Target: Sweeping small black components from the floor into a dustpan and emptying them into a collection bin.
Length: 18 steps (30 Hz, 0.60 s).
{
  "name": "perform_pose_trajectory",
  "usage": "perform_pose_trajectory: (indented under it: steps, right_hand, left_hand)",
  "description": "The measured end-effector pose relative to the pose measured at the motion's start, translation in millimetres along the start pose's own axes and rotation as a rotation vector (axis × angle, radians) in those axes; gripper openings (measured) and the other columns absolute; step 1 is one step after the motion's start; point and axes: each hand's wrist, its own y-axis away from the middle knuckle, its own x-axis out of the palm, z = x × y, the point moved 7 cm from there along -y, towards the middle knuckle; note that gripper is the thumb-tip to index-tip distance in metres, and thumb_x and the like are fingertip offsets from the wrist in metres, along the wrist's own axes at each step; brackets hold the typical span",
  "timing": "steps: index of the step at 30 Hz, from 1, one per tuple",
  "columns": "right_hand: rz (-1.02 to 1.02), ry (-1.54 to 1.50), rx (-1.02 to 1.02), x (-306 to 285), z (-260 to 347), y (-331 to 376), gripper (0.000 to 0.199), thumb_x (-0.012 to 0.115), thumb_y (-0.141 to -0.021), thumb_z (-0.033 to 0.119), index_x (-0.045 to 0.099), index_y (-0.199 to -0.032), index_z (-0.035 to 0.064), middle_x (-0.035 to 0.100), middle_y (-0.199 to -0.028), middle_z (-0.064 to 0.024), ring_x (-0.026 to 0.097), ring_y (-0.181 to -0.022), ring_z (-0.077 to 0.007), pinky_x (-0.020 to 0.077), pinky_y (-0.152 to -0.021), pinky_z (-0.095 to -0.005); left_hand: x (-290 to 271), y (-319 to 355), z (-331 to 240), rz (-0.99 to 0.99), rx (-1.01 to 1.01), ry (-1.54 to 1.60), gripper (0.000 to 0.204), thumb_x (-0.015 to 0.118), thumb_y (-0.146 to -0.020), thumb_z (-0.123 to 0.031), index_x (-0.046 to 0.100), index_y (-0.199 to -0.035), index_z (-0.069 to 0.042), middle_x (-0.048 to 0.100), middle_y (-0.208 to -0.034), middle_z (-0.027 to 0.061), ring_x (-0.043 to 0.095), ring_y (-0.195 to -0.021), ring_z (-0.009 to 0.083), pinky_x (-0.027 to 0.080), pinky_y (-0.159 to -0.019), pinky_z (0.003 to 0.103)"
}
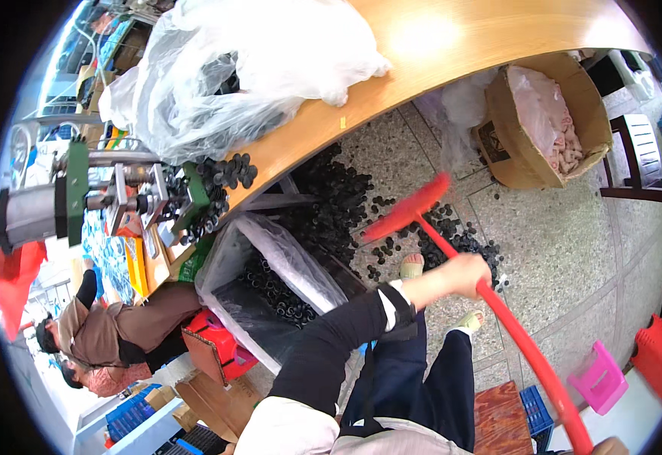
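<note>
A red broom slants across the floor in front of me, its red bristle head resting among scattered small black round pieces. My left hand is wrapped round the middle of the handle. At the lower right edge my right hand shows only in part, closed at the handle's upper end. A dense heap of the same black pieces lies under the table edge, left of the bristles. My feet stand just behind the scattered pieces.
A plastic-lined bin with black rings stands left of my legs. The wooden table bears clear plastic bags; a machine sits at its left. An open cardboard box, pink stool and wooden stool stand rightward. Other people sit left.
</note>
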Motion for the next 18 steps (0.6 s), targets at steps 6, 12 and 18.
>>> perform_pose_trajectory:
  steps: [6, 12, 18]
  right_hand:
    - [-0.379, 0.358, 0.071, -38, -125, -19, 0.016, 0.051, -0.07, 0.012, 0.047, -0.056, 0.0054, 0.055, -0.063, -0.012, 0.053, -0.059, -0.0207, 0.0424, -0.057, -0.0314]
    - [-0.239, 0.291, 0.271, 4, -344, -66, 0.015, 0.054, -0.059, -0.003, 0.044, -0.05, 0.0026, 0.049, -0.057, -0.0078, 0.052, -0.057, -0.0225, 0.0433, -0.069, -0.0378]
    - [-0.233, 0.248, 0.185, 58, -355, -92, 0.015, 0.052, -0.053, -0.007, 0.04, -0.049, 0.0027, 0.044, -0.054, -0.0074, 0.047, -0.05, -0.0241, 0.0436, -0.06, -0.0356]
  left_hand:
    - [-160, -20, 134, -0.235, -0.044, -0.353, 0.017, 0.06, -0.058, -0.024, 0.056, -0.061, -0.007, 0.054, -0.062, 0.0133, 0.056, -0.065, 0.0329, 0.045, -0.057, 0.042]
    - [-209, 51, 302, -0.381, -0.259, -0.373, 0.019, 0.066, -0.054, -0.007, 0.05, -0.066, -0.005, 0.053, -0.073, 0.0121, 0.053, -0.076, 0.0325, 0.042, -0.068, 0.039]
    - [-217, 88, 331, -0.364, -0.35, -0.226, 0.026, 0.065, -0.05, 0.001, 0.049, -0.069, -0.007, 0.049, -0.071, 0.0087, 0.05, -0.071, 0.025, 0.039, -0.062, 0.03]
